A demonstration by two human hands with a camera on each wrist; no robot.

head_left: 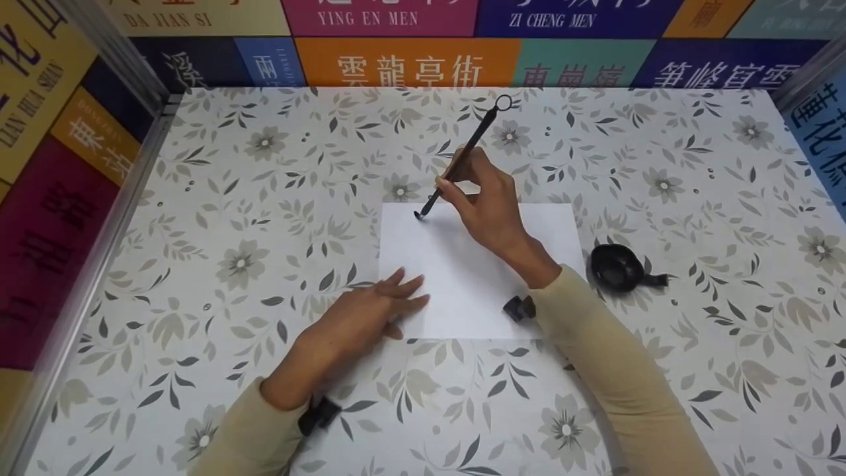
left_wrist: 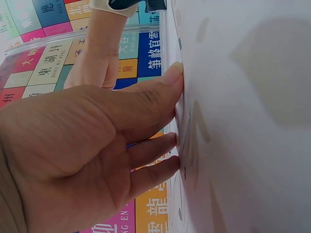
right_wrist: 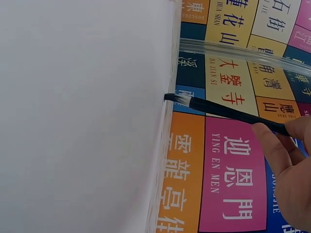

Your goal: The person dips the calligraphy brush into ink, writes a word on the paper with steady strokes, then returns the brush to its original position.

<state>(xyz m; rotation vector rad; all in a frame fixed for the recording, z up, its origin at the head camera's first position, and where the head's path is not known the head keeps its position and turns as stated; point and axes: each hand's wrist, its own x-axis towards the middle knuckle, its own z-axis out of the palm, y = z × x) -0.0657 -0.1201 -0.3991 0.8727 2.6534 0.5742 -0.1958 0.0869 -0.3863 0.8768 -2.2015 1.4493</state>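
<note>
A sheet of white paper [head_left: 462, 277] lies on the flower-patterned table. My right hand [head_left: 492, 205] pinches a dark writing brush [head_left: 470, 142] by its shaft, thumb and fingers round it. The brush slants, with its hanging loop at the upper right and its black-tipped bristles [right_wrist: 177, 98] over the paper's upper left part. Whether the tip touches the paper I cannot tell. At the paper's lower left edge rests my left hand [head_left: 360, 317], its fingers spread. In the left wrist view, the fingertips [left_wrist: 173, 73] of that hand touch the surface.
A small black pan-shaped dish [head_left: 616, 268] with a short handle stands right of the paper, beside my right forearm. Colourful panels [head_left: 410, 63] with lettering border the table at the back and sides. Small black devices [head_left: 320, 416] are strapped at both wrists.
</note>
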